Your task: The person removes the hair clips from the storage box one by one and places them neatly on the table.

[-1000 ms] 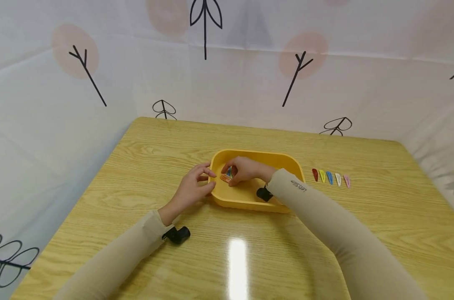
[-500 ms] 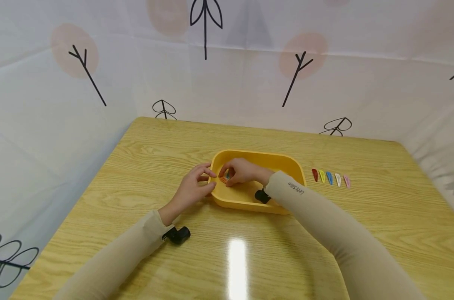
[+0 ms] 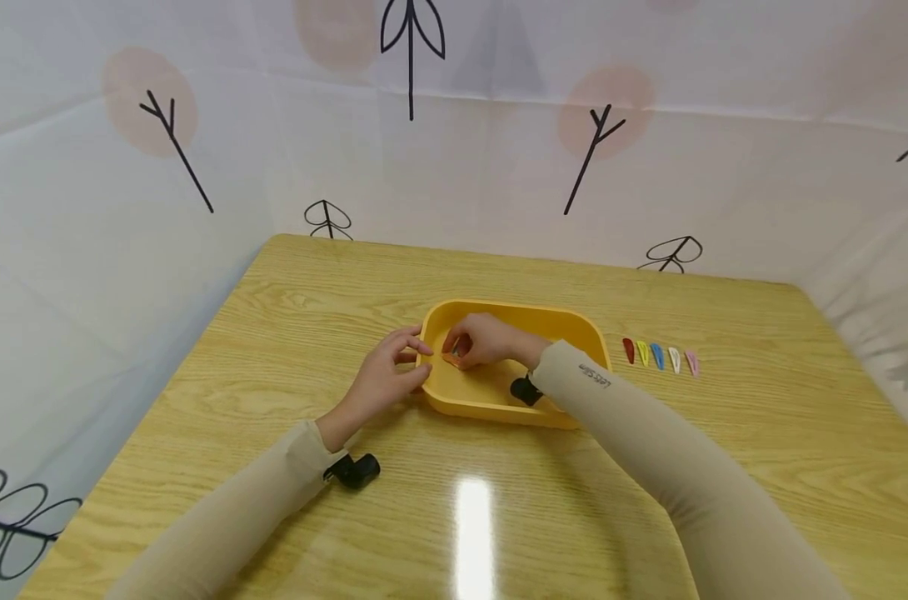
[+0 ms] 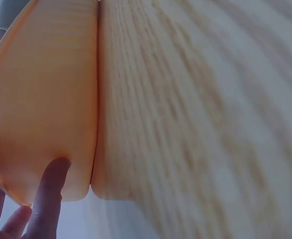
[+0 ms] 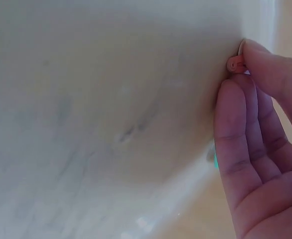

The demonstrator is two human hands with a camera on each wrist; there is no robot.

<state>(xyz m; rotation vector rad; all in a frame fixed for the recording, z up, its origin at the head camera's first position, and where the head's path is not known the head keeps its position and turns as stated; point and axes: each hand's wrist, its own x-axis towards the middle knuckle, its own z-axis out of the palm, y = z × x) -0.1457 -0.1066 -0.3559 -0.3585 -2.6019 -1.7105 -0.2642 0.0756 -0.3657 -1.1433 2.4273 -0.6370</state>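
Five clips [image 3: 658, 356] lie right of the tray [image 3: 499, 411], seemingly another clip [image 3: 451, 359] inside.

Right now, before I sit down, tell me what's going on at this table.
A person's right hand pinches a small orange item inside the yellow bin, near its left end. The left hand touches that end of the bin from outside. On the table to the bin's right, five clips lie in a row: red, yellow, blue, white and pink.
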